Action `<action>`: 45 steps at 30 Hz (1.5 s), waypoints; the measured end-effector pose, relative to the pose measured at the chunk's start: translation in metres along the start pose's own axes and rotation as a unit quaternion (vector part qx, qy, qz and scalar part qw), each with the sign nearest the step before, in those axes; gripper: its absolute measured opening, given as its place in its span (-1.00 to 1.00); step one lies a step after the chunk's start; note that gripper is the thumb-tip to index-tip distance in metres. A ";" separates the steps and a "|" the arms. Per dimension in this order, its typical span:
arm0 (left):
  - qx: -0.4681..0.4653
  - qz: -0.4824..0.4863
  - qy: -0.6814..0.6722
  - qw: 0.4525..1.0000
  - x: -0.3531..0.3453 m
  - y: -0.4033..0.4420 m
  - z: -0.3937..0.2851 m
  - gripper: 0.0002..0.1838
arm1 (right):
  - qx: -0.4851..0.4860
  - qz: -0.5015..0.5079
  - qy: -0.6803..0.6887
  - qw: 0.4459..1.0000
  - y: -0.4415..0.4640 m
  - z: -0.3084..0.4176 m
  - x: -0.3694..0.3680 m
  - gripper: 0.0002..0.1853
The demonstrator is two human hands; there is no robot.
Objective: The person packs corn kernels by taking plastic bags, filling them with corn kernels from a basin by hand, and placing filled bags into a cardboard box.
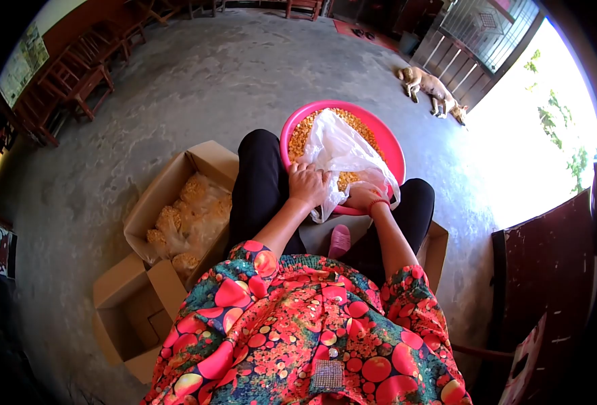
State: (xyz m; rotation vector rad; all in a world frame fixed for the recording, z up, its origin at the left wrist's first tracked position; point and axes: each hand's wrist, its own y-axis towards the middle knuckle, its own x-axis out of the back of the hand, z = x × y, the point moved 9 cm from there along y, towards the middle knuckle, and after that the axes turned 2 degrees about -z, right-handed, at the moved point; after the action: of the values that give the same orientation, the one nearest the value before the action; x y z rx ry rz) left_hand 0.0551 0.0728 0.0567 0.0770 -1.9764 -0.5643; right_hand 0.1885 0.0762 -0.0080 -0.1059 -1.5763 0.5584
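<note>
A pink basin [394,152] rests at my knees, holding loose yellow kernels [360,123] that look like corn. Over it lies a thin, clear white plastic bag [340,147], crumpled and partly spread across the kernels. My left hand [307,184] grips the near left edge of the bag with its fingers curled. Lower right, my right hand [365,196], with a red bracelet at the wrist, reaches into or under the plastic by the near rim. Its fingers are hidden there.
Left of my leg, an open cardboard box [151,206] holds several filled clear bags [192,209]. Another open box [124,307] stands nearer. A dog [433,91] lies by the bright doorway. Wooden chairs [79,77] line the left wall.
</note>
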 end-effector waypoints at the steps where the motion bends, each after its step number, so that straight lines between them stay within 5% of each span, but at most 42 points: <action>1: 0.000 0.002 0.002 1.000 0.000 0.000 0.000 -0.56 | 0.001 0.000 -0.001 1.000 0.000 -0.001 -0.001 -0.49; 10: -0.007 -0.005 -0.001 1.000 0.003 0.000 -0.001 -0.59 | 0.098 -0.069 -0.037 0.992 0.005 -0.007 -0.006 -0.67; 13: -0.007 -0.008 -0.001 1.000 0.004 -0.001 -0.001 -0.59 | 0.169 -0.116 0.035 0.978 -0.002 -0.007 0.006 -0.76; 15: -0.007 -0.009 0.000 1.000 0.003 -0.001 -0.001 -0.59 | 0.327 -0.132 0.069 0.933 -0.017 0.015 0.018 -0.86; 20: -0.008 -0.016 0.001 1.000 0.003 -0.001 -0.001 -0.59 | 0.311 -0.191 0.111 0.924 -0.032 0.015 0.048 -0.91; 21: -0.003 -0.006 -0.004 1.000 0.002 -0.001 0.000 -0.59 | 0.131 -0.100 0.344 0.925 -0.018 -0.009 0.045 -0.88; 22: 0.002 0.003 -0.009 1.000 0.000 0.000 0.001 -0.59 | -0.062 0.002 0.544 0.837 -0.015 -0.029 0.020 -0.85; 29: -0.007 -0.022 0.002 1.000 0.004 0.000 0.000 -0.59 | -0.126 -0.046 0.570 0.811 0.016 -0.052 0.005 -0.74; 30: -0.007 -0.024 -0.003 1.000 0.004 0.000 0.000 -0.59 | -0.019 -0.143 0.411 0.900 0.016 -0.045 0.029 -0.72; 32: -0.005 -0.024 -0.009 1.000 0.003 -0.001 0.000 -0.59 | 0.090 -0.231 0.230 0.941 0.012 -0.027 0.045 -0.69; 33: -0.005 -0.031 -0.008 0.999 0.003 -0.001 0.000 -0.59 | -0.013 -0.188 0.465 0.865 0.008 -0.033 0.046 -0.68; 34: -0.005 -0.038 -0.007 0.999 0.004 -0.001 0.000 -0.59 | -0.115 -0.131 0.666 0.725 0.004 -0.035 0.031 -0.67; 35: -0.005 -0.038 -0.007 0.999 0.004 -0.001 0.001 -0.59 | -0.115 -0.131 0.666 0.725 0.009 -0.044 0.027 -0.67; 36: -0.006 -0.040 -0.010 0.999 0.004 -0.001 0.001 -0.59 | 0.056 -0.241 0.423 0.872 0.004 -0.031 0.065 -0.70; 37: -0.008 -0.043 -0.014 0.999 0.003 -0.001 0.001 -0.60 | 0.221 -0.321 0.129 0.912 -0.010 0.001 0.078 -0.73; 38: -0.009 -0.043 -0.014 0.999 0.003 0.000 0.001 -0.60 | 0.220 -0.322 0.129 0.912 -0.008 -0.001 0.074 -0.73; 39: -0.009 -0.048 -0.008 0.999 0.004 0.000 0.000 -0.60 | 0.095 -0.271 0.354 0.890 -0.009 -0.014 0.079 -0.75; 40: -0.009 -0.054 -0.003 0.999 0.005 0.000 0.000 -0.60 | -0.036 -0.203 0.555 0.806 -0.014 -0.026 0.065 -0.78; 45: 0.000 0.004 0.003 1.000 0.001 0.001 -0.001 -0.60 | -0.040 -0.179 0.555 0.811 -0.039 -0.043 0.063 -0.76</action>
State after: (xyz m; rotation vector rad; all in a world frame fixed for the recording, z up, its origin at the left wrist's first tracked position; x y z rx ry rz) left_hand 0.0552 0.0733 0.0586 0.0715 -1.9701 -0.5586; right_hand 0.2341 0.0791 0.0649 -0.1548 -0.4326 0.0545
